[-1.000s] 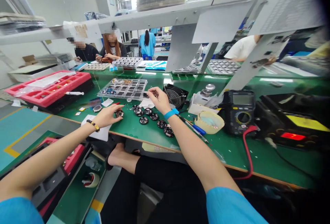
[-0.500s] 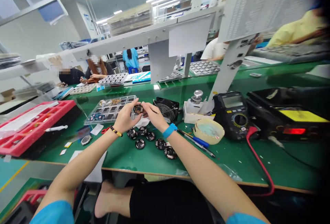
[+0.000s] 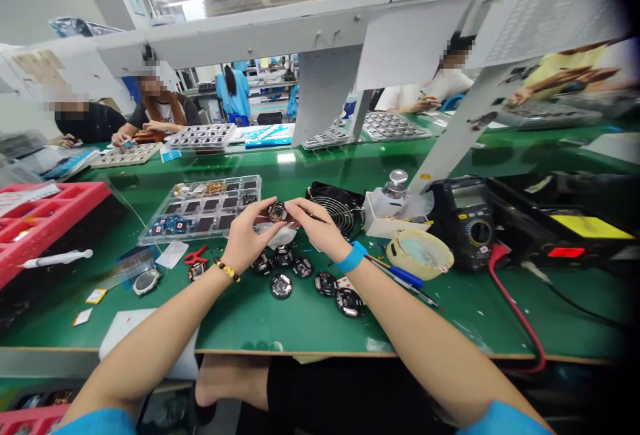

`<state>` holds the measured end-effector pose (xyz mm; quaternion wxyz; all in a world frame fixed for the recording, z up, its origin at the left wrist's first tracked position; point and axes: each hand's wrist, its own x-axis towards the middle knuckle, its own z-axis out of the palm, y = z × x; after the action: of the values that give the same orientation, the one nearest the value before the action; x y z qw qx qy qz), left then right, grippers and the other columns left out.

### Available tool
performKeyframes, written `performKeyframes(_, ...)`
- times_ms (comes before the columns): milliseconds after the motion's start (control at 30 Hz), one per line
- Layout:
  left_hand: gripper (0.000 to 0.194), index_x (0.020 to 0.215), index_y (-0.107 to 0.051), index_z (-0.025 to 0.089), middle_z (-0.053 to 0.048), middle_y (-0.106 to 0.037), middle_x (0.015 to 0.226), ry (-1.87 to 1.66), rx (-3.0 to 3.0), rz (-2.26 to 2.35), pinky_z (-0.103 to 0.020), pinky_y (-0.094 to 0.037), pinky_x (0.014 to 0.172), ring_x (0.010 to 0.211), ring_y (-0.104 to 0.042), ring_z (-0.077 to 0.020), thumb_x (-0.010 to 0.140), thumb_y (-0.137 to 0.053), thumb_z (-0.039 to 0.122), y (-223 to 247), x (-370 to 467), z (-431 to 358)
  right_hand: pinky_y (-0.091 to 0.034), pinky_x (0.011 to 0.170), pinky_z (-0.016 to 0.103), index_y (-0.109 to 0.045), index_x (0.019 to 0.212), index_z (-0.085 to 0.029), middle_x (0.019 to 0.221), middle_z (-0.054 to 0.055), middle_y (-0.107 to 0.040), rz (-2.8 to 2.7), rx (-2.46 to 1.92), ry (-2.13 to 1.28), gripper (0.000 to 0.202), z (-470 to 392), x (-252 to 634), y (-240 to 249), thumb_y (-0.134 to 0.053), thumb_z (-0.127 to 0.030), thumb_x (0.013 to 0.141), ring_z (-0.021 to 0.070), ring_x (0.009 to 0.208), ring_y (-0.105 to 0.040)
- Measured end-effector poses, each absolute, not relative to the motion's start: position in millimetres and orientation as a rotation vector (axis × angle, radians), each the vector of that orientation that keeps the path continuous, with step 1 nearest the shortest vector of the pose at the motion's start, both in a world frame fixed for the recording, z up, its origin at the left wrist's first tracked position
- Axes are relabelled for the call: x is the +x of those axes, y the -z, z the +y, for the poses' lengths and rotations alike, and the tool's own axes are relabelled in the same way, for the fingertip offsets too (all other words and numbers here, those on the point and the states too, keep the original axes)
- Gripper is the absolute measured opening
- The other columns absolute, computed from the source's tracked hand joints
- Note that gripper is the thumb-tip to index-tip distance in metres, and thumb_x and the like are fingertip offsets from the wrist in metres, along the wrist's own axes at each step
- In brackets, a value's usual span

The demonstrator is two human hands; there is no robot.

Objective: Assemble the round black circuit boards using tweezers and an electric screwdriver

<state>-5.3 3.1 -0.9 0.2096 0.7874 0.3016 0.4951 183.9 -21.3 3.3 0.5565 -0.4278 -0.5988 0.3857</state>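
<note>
My left hand [image 3: 250,233] grips a small round circuit module [image 3: 277,212] by its edge, thumb below and fingers above. At the module's right side my right hand [image 3: 316,223] is closed around a thin dark tool [image 3: 320,219], whose working end is hidden by the fingers. The right fingertips meet the module's edge. Several similar round black modules [image 3: 281,285] lie on the green bench below the hands. Just beneath the hands rests a crumpled white piece [image 3: 280,237], partly covered.
A clear compartment box [image 3: 203,208] of small parts sits left, near red-handled pliers [image 3: 195,256]. To the right are a black fan [image 3: 340,211], a dispenser bottle [image 3: 395,188], a yellowish bowl [image 3: 420,255], a blue pen [image 3: 400,273] and a multimeter [image 3: 465,221]. People sit across the bench.
The camera view has tilted down and turned, so the bench fills more of it. Both hands keep the round module between them, with little visible change in grip.
</note>
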Motion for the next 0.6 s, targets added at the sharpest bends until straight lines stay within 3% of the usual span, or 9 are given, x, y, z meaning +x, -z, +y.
performKeyframes(200, 0.05, 0.136, -0.068, 0.023, -0.009, -0.076, 0.116, -1.4, 2.058, 0.821, -0.034, -0.069, 0.08, 0.086, -0.077, -0.0188, 0.088, -0.08, 0.032, 5.2, -5.8, 10.1, -0.058, 0.074, 0.03, -0.075, 0.099, -0.024, 0.095, 0.004, -0.077, -1.435, -1.038, -0.779, 0.034, -23.6, 188.3, -4.7, -0.059, -0.054, 0.099, 0.0213, 0.093, -0.072)
performKeyframes(600, 0.048, 0.139, -0.067, 0.027, -0.008, -0.074, 0.122, -1.4, 2.206, 0.827, -0.035, -0.069, 0.084, 0.09, -0.077, -0.0182, 0.092, -0.076, 0.029, 2.7, -10.6, 8.5, -0.055, 0.083, 0.034, -0.078, 0.104, -0.022, 0.097, 0.004, -0.08, -1.544, -1.042, -0.636, 0.032, -28.4, 186.1, -6.8, -0.059, -0.047, 0.102, 0.0223, 0.092, -0.073)
